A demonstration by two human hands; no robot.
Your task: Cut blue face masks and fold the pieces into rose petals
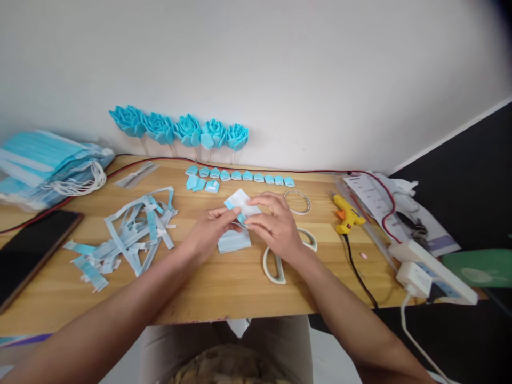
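Observation:
Between both hands I hold a small white and blue fabric square [241, 201], partly folded, above the wooden table. My left hand [220, 221] pinches its left lower side with thumb and fingers. On the right, my right hand [274, 221] grips the other edge, fingers bent around it. Under the hands lies a stack of pale fabric squares [234, 242]. White-handled scissors [275, 269] rest partly beneath my right hand, their blades hidden. Behind the hands runs a row of folded blue petals [236, 175], with a few more petals [195, 183] in front.
Blue fabric flowers [188, 130] on sticks lean against the wall. Cut strips [132, 229], a phone [36, 248] and a bag of masks [44, 165] occupy the left. Rightward are a tape ring [297, 202], a yellow glue gun [347, 214] and a power strip [436, 274].

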